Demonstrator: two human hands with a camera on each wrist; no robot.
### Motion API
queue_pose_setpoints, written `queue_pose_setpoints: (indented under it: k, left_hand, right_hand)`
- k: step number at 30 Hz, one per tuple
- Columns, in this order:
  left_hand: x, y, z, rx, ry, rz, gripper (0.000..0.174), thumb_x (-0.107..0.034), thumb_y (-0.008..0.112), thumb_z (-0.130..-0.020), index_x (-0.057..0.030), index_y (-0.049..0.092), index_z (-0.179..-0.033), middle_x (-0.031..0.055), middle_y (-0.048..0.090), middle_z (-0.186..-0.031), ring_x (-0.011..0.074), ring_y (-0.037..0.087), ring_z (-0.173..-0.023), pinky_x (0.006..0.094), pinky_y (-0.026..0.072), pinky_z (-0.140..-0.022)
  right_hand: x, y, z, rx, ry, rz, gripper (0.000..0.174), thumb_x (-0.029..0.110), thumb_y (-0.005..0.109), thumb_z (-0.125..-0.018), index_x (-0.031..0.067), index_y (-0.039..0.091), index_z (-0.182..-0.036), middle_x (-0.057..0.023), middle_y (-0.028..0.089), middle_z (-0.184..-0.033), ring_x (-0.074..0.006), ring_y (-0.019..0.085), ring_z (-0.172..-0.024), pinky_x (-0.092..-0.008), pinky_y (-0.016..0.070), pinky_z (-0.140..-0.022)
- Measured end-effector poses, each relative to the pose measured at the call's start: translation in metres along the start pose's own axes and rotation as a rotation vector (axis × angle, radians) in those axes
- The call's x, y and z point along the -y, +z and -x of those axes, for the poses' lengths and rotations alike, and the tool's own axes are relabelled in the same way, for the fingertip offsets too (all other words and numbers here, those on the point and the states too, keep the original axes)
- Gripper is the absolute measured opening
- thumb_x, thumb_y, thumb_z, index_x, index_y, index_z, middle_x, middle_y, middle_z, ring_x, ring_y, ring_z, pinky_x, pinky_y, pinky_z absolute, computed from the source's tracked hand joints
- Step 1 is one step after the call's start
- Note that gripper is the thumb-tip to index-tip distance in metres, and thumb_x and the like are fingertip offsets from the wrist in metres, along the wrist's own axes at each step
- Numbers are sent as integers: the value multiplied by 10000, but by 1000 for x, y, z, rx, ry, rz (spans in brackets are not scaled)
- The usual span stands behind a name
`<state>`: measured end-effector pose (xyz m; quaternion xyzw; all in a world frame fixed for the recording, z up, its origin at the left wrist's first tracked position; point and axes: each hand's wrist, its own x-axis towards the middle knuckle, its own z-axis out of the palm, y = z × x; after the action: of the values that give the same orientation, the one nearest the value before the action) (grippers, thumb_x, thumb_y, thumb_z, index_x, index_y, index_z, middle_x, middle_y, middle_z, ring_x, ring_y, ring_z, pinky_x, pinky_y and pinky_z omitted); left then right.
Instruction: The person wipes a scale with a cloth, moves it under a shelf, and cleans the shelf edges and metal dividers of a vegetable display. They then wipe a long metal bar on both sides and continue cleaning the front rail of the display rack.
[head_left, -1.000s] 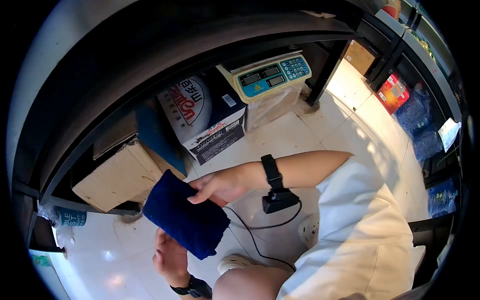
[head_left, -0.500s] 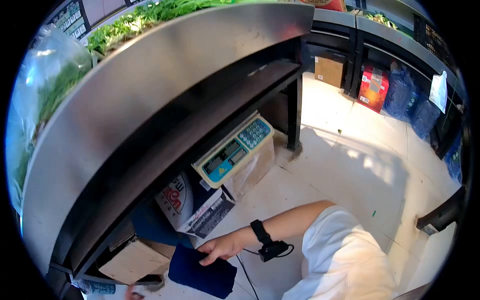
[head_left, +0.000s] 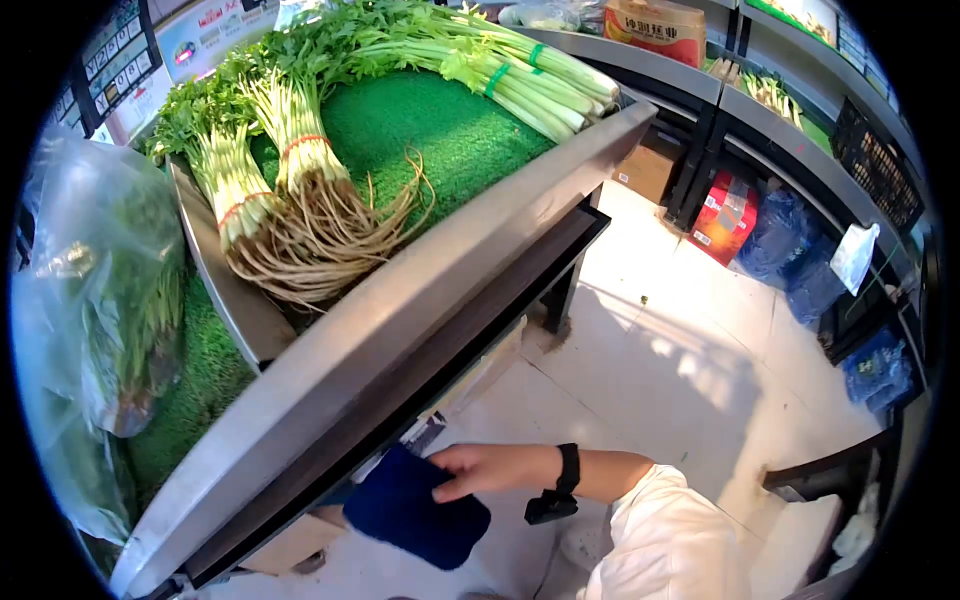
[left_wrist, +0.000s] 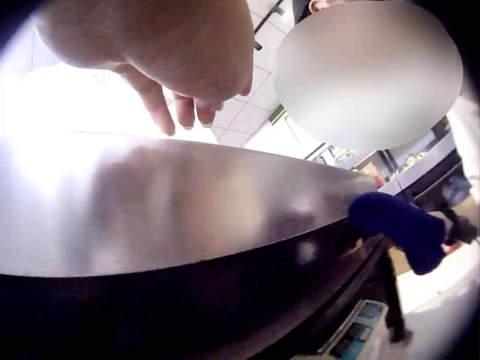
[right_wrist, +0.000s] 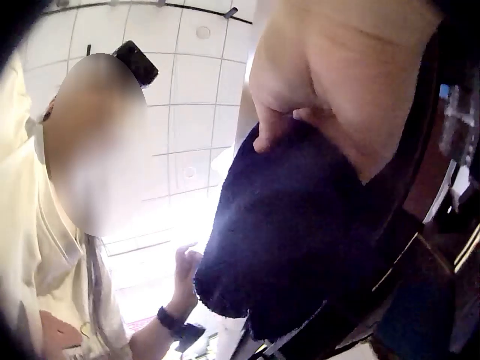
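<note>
My right hand [head_left: 492, 470] grips a folded navy-blue cloth [head_left: 415, 510] by one edge, thumb on top, below the front edge of the vegetable stand [head_left: 420, 290]. In the right wrist view the cloth [right_wrist: 292, 232] hangs in loose folds from the hand [right_wrist: 337, 90]. My left hand [left_wrist: 165, 52] is outside the head view. Seen from its own wrist, it hovers along the stand's metal edge [left_wrist: 195, 202], with fingers loosely bent and nothing in them.
Celery bunches [head_left: 300, 170] with roots lie on the stand's green mat [head_left: 430, 120]; a plastic bag of greens [head_left: 110, 290] is at left. Under the stand, a scale [left_wrist: 358, 330] shows. A red box [head_left: 725, 215] and blue bags [head_left: 775, 235] sit on the floor at right.
The head view has risen from under the stand to its top, bringing the celery into sight. My left hand has left the cloth and the head view; my right still holds the cloth.
</note>
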<state>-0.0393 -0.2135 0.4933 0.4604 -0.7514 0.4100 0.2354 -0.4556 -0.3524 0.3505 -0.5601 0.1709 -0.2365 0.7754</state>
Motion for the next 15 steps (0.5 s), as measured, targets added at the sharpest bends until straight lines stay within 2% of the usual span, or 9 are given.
queue_pose_setpoints:
  k: [2, 6, 8, 9, 11, 12, 13, 14, 15]
  left_hand:
    - [-8, -9, -47, 75, 97, 109, 242, -164, 538, -922, -41, 597, -1121, 161, 606, -1019, 316, 621, -875, 391, 538, -713]
    - [-27, -9, -85, 162, 107, 126, 258, -106, 619, -855, -81, 616, -1112, 167, 502, -1257, 376, 543, -1089, 513, 463, -923]
    - [-34, -18, -104, 251, 76, 211, 275, -90, 605, -863, -85, 610, -1137, 159, 513, -1241, 380, 540, -1096, 500, 463, -928]
    - [-39, -22, -113, 279, 41, 292, 278, -83, 596, -865, -84, 610, -1143, 160, 514, -1242, 381, 545, -1090, 501, 465, -925]
    - [-47, -25, -119, 284, -52, 466, 255, -59, 570, -860, -82, 625, -1108, 153, 587, -1144, 389, 574, -1050, 479, 492, -882]
    - [-38, -24, -87, 390, 49, 348, 315, -135, 553, -868, -40, 559, -1168, 147, 508, -1270, 358, 505, -1165, 477, 402, -984]
    - [-43, -33, -92, 451, 16, 419, 292, -75, 542, -854, -43, 571, -1143, 150, 509, -1263, 378, 493, -1172, 494, 398, -987]
    - [-49, -43, -101, 513, -17, 483, 283, -15, 532, -841, -47, 584, -1117, 153, 510, -1256, 399, 482, -1180, 511, 393, -990]
    - [-52, -50, -102, 538, -36, 515, 282, -14, 530, -836, -54, 594, -1108, 145, 513, -1254, 391, 484, -1180, 509, 399, -984]
  right_hand:
    - [37, 21, 22, -142, -3, -135, 379, 198, 581, -931, -6, 516, -1244, -37, 602, -1143, -116, 530, -1038, -276, 419, -924]
    - [84, 58, 77, -593, -204, -312, 353, 63, 597, -870, 13, 542, -1215, -52, 620, -1107, -138, 570, -993, -286, 461, -860]
    - [91, 76, 110, -892, -380, -465, 375, -20, 572, -826, 37, 557, -1196, -72, 623, -1092, -186, 603, -926, -323, 490, -806]
    - [121, 83, 127, -978, -398, -356, 307, 77, 567, -900, 50, 557, -1205, -35, 624, -1063, -132, 586, -899, -263, 472, -754]
    - [151, 72, 150, -1366, -534, -153, 334, 69, 559, -903, 21, 532, -1232, -50, 602, -1131, -149, 560, -999, -289, 424, -875]
    - [167, 63, 158, -1575, -597, -10, 347, 65, 554, -904, 7, 520, -1245, -57, 590, -1165, -157, 546, -1050, -302, 399, -935]
    - [186, 46, 160, -1669, -666, 130, 362, 61, 550, -905, -8, 508, -1258, -65, 579, -1198, -166, 533, -1100, -315, 375, -995]
    - [208, 25, 155, -1582, -803, 314, 412, 52, 533, -925, -32, 443, -1318, -95, 534, -1275, -190, 497, -1173, -342, 338, -1043]
    - [228, 10, 149, -1552, -754, 434, 409, 31, 519, -927, -37, 431, -1321, -102, 526, -1285, -199, 493, -1180, -328, 338, -1040]
